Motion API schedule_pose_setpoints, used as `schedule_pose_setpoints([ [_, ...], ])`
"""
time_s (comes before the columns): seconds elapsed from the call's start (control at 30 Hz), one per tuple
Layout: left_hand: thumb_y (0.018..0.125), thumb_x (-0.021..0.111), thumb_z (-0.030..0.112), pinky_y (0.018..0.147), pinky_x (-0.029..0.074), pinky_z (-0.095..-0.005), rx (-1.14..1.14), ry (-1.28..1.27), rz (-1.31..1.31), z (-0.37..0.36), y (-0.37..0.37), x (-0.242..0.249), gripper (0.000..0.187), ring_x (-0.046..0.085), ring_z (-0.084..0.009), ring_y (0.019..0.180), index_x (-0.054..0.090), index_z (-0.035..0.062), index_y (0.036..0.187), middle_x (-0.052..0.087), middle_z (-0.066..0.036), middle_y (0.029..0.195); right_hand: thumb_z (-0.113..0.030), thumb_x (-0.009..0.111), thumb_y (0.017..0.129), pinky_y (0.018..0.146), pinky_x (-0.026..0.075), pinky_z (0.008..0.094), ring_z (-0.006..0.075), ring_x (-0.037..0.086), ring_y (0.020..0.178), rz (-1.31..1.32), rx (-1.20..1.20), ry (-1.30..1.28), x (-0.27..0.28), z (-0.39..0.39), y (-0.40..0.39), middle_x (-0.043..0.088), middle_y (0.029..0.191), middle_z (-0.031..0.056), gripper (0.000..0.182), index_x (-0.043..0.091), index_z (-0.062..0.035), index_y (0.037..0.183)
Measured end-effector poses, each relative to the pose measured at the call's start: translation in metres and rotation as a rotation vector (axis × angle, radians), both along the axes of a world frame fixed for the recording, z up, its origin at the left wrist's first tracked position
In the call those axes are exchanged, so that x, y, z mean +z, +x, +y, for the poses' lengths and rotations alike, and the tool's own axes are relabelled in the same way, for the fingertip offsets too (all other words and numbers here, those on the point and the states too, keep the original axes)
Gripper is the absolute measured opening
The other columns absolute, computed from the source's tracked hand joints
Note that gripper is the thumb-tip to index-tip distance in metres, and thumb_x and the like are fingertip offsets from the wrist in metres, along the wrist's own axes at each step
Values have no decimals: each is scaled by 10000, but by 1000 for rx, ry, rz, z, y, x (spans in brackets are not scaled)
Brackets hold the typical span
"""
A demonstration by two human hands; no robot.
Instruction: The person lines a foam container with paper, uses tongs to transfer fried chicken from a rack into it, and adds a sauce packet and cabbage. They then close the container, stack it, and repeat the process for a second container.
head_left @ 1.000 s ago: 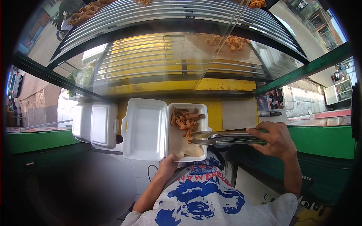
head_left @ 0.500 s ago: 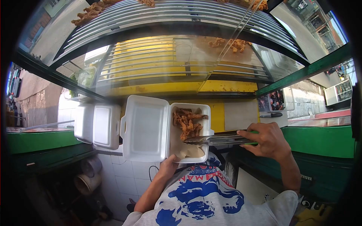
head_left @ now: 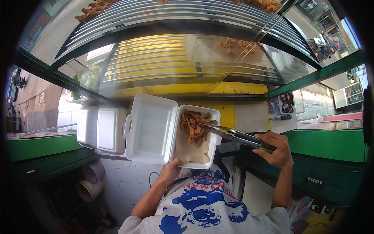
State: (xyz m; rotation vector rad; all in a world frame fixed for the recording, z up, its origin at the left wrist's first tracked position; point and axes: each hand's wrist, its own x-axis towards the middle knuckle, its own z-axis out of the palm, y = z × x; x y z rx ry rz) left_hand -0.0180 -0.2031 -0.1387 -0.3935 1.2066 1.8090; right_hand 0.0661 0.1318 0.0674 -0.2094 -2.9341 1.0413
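An opened white foam takeout box (head_left: 152,130) sits before me, its lid laid back to the left. My left hand (head_left: 171,168) grips the near edge of the box between its two halves. Brown paper (head_left: 187,152) lines the right half, and fried chicken (head_left: 193,126) lies on it toward the back. Metal tongs (head_left: 233,135) with green on the handle are in my right hand (head_left: 277,148), thumb and fingers closed round them. Their tips rest over the upper part of the chicken.
Closed foam boxes (head_left: 111,130) stand at the left. Behind is a glass display case with a metal rack (head_left: 144,33) and more fried chicken (head_left: 237,46). A knife (head_left: 281,117) lies at the right by a plastic tub of packets (head_left: 287,103).
The tongs' tips have moved from the chicken's near side up and right onto its upper part. My right hand has shifted slightly nearer and the box has turned a little.
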Motion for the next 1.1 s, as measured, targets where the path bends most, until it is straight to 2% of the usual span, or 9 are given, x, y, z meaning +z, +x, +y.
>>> schedule_pose_setpoints([
  [0.13, 753, 463, -21, 985, 420, -367, -129, -83, 122, -7, 6, 2, 229, 558, -260, 1009, 568, -106, 938, 575, -179, 1014, -78, 801, 687, 626, 500, 249, 144, 646, 684, 122, -115, -106, -23, -16, 10, 663, 800, 96, 413, 687, 2, 1075],
  [0.27, 739, 472, -11, 943, 444, -364, -122, -98, 343, -17, 17, 35, 220, 572, -259, 963, 585, -90, 911, 585, -175, 978, -69, 785, 700, 663, 458, 229, 127, 608, 710, 111, -184, -242, -46, -28, 26, 632, 781, 75, 369, 656, 69, 1017],
  [0.33, 732, 481, 9, 910, 459, -367, 168, 33, -140, -27, 28, 61, 210, 576, -262, 924, 600, -68, 887, 590, -176, 956, -65, 779, 713, 600, 435, 218, 107, 575, 646, 196, -113, -273, -59, -36, 34, 613, 740, 58, 361, 662, 42, 1037],
  [0.37, 714, 477, 19, 930, 449, -384, -79, -168, 225, -57, 47, 11, 266, 580, -277, 951, 597, -68, 935, 598, -178, 968, -64, 775, 718, 608, 434, 220, 97, 567, 658, 194, -191, -343, -61, -39, 37, 607, 737, 50, 346, 658, 48, 1024],
  [0.53, 696, 453, 17, 1003, 410, -434, 346, 67, -45, -97, 77, 36, 357, 578, -308, 1066, 567, -104, 1012, 624, -184, 1007, -69, 756, 744, 642, 417, 210, 73, 538, 684, 210, -268, -470, -79, -49, 39, 580, 725, 27, 296, 650, 60, 989],
  [0.6, 838, 521, -39, 677, 483, -290, 238, -172, 394, -118, 93, 17, 89, 573, -178, 698, 576, -37, 768, 591, -100, 730, -68, 759, 738, 637, 415, 211, 74, 536, 679, 176, -266, -471, -79, -59, 40, 577, 721, 26, 307, 651, 60, 995],
  [0.73, 839, 435, 1, 661, 474, -307, 652, 27, -89, -127, 75, 59, 164, 544, -170, 654, 560, -35, 740, 559, -105, 679, -79, 771, 730, 647, 425, 222, 88, 551, 683, 195, -132, -297, -54, -77, 31, 589, 728, 39, 329, 657, 51, 1010],
  [0.87, 836, 505, -45, 581, 473, -275, 691, 189, -1, -171, 52, 32, 145, 527, -145, 598, 514, -10, 696, 566, -99, 688, -84, 778, 728, 680, 450, 235, 119, 595, 710, 152, -91, -182, -20, -93, 9, 645, 786, 70, 355, 661, 48, 1036],
  [1.1, 799, 641, -128, 664, 491, -261, 649, -130, 463, -284, -25, 19, 179, 607, -131, 705, 537, -4, 722, 632, -92, 755, -85, 803, 667, 634, 499, 316, 248, 650, 693, 237, 169, 169, 38, -190, -90, 659, 843, 157, 430, 664, 36, 1055],
])
